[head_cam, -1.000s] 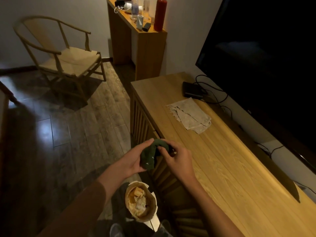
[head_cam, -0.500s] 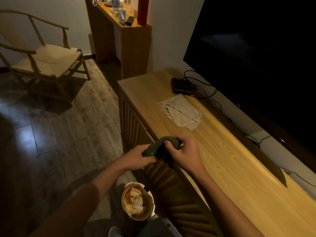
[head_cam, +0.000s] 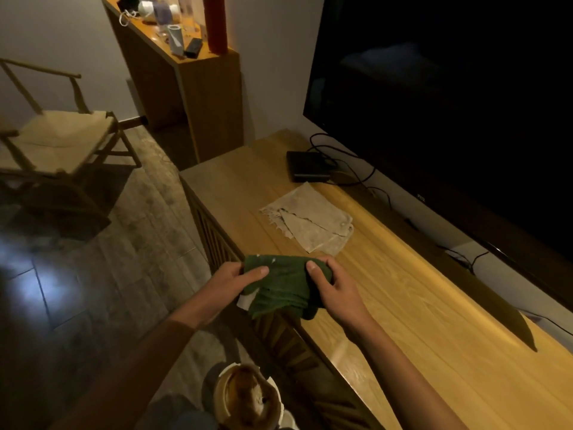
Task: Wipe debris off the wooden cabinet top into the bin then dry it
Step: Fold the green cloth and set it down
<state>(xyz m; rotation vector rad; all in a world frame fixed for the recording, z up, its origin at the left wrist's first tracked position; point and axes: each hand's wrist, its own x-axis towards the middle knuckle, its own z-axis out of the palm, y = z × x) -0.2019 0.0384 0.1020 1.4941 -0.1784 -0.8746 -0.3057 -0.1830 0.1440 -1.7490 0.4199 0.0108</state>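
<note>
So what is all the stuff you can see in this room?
green cloth: one, dark green, over the cabinet's front edge
beige cloth: one, flat on the cabinet top
wooden cabinet: one, light wood, below the television
black box: one, cabinet's far end, cables beside it
television: one, black, off
bin: one, on the floor, rubbish inside
chair: one, wooden, far left
side table: one, wooden, cluttered top
red bottle: one, on the side table
left hand: holds the green cloth
right hand: holds the green cloth
</note>
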